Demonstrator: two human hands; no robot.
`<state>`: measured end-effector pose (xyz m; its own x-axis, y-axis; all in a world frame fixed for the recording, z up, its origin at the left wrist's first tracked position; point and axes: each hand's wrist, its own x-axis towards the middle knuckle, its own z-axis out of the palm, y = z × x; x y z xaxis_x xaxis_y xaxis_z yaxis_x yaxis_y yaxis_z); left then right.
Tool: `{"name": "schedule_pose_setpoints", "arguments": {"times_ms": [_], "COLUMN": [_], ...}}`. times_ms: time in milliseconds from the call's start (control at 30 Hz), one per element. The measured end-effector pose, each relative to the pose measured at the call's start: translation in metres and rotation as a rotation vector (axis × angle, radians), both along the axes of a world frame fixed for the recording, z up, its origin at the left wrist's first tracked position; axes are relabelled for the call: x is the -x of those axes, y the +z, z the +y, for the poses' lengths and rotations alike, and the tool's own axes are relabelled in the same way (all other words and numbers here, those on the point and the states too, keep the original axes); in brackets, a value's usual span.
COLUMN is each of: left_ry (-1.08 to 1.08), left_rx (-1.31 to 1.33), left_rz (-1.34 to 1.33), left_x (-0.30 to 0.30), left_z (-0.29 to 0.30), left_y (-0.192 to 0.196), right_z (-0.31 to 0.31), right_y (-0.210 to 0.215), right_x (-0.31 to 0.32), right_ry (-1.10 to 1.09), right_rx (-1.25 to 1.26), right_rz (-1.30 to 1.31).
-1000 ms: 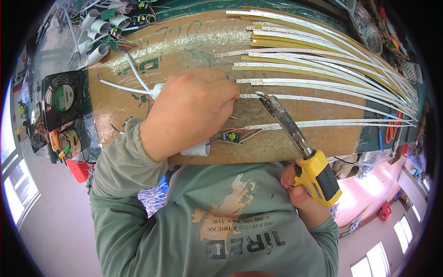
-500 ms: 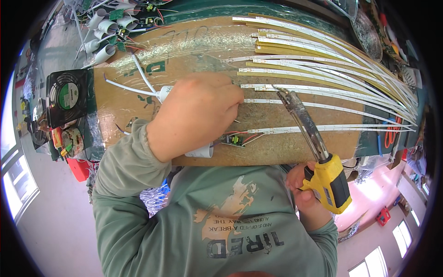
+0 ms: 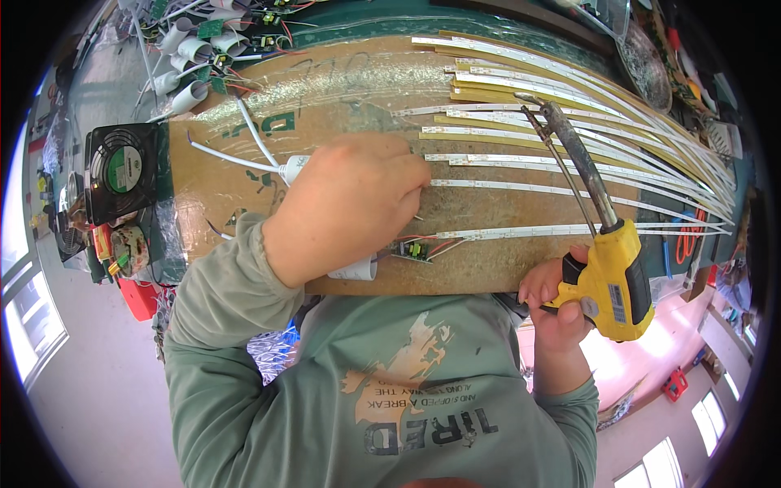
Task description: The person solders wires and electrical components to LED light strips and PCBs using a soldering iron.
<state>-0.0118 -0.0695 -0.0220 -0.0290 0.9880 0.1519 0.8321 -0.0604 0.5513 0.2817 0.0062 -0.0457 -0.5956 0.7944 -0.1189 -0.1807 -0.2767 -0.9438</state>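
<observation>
My left hand is closed over the middle of the brown board, its fingers bent and pinched together. Whatever it grips is hidden under it. A white lamp cap with two white cables sticks out beside the knuckles. The end of an LED strip lies at the fingertips. In my right hand is a yellow-and-black soldering gun, its dark tip raised over the LED strips. Below the left hand, a small green circuit board with red and white wires connects to two LED strips; a white tube end sits beside it.
A brown cardboard sheet covers the bench. More LED strips fan out to the right. White caps with circuit boards pile up at the far left. A black fan stands at the left edge, and orange-handled scissors lie right.
The soldering gun has moved right and away from me in my right hand, its tip leaving the strip ends near my left fingers. My left hand has barely moved.
</observation>
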Motion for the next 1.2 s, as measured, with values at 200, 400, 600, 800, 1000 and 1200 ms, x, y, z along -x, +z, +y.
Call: {"name": "schedule_pose_setpoints", "arguments": {"times_ms": [200,400,600,800,1000,1200], "left_ry": [0.003,-0.013,-0.02,-0.017,0.039,0.341], "left_rx": [0.007,0.002,0.009,0.018,0.084,-0.196], "left_rz": [0.0,0.0,0.011,0.045,0.13,0.242], "left_x": [-0.001,0.0,0.001,0.004,-0.007,0.061], "left_z": [0.0,0.0,-0.001,-0.002,-0.006,-0.046], "left_y": [0.0,0.0,0.0,0.001,0.008,0.051], "right_z": [0.002,0.002,0.002,0.002,0.004,0.006], "right_y": [-0.003,-0.003,-0.002,-0.003,-0.017,-0.019], "right_x": [-0.002,-0.002,-0.001,0.001,-0.008,-0.015], "right_ry": [0.023,0.029,0.034,0.043,0.022,0.011], "right_rx": [0.011,0.012,0.006,0.011,0.023,-0.013], "right_rz": [0.021,0.028,0.02,0.025,0.094,0.119]}}
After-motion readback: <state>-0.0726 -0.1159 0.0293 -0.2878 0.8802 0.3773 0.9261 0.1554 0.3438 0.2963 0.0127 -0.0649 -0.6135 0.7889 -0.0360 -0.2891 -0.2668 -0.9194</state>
